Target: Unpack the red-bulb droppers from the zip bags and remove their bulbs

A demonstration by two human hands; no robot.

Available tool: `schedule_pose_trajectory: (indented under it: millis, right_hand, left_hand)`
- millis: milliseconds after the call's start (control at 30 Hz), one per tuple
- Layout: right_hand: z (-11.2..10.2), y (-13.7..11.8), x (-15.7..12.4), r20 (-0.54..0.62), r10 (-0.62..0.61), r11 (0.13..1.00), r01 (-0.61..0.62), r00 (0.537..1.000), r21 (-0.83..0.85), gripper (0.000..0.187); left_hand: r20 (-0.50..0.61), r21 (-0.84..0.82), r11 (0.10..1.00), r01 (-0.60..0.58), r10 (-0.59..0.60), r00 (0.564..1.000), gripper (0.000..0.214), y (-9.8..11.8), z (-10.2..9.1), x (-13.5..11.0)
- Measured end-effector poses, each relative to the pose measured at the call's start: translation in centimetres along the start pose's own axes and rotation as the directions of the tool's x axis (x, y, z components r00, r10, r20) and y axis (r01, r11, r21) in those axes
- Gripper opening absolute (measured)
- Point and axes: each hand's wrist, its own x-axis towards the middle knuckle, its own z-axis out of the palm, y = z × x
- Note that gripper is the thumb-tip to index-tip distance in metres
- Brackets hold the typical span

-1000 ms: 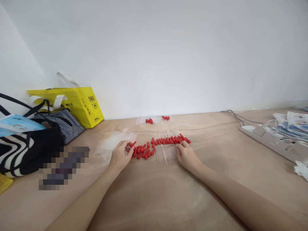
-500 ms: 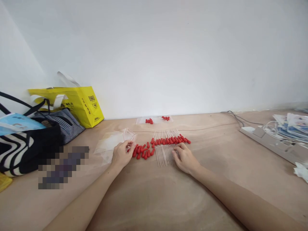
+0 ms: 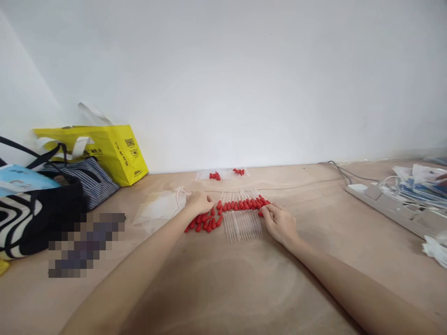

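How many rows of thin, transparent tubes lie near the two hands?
2: one row extends behind the red, teardrop-shaped bulbs; the other row lies nearer, beside the right hand. More may be hidden.

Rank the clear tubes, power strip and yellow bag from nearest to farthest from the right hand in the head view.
From the right hand:
1. Clear tubes, just left.
2. Power strip, to the right.
3. Yellow bag, far left.

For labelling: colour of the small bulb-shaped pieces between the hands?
The bulb-shaped pieces: red, head view.
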Motion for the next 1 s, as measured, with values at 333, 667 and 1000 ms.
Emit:
schedule_pose_trajectory:
  millis: [333, 667, 1000]
  right_hand:
    - [0.1, 0.4, 0.2, -0.022, 0.028, 0.999, -0.028, 0.999, 0.039, 0.030]
    - [0.6, 0.5, -0.1, -0.111, -0.087, 0.988, 0.100, 0.990, 0.119, 0.023]
    - [0.8, -1.4, -1.0, -0.178, -0.595, 0.785, 0.614, 0.784, 0.080, 0.031]
  left_hand:
    - [0.273, 0.094, 0.984, 0.150, -0.171, 0.947, 0.028, 2.9, 2.2, 3.2]
    - [-0.034, -0.033, 0.994, -0.103, 0.102, 0.994, 0.019, 0.5, -1.0, -2.6]
    - [-0.474, 0.010, 0.785, -0.619, 0.549, 0.689, 0.012, -1.3, 3.4, -9.4]
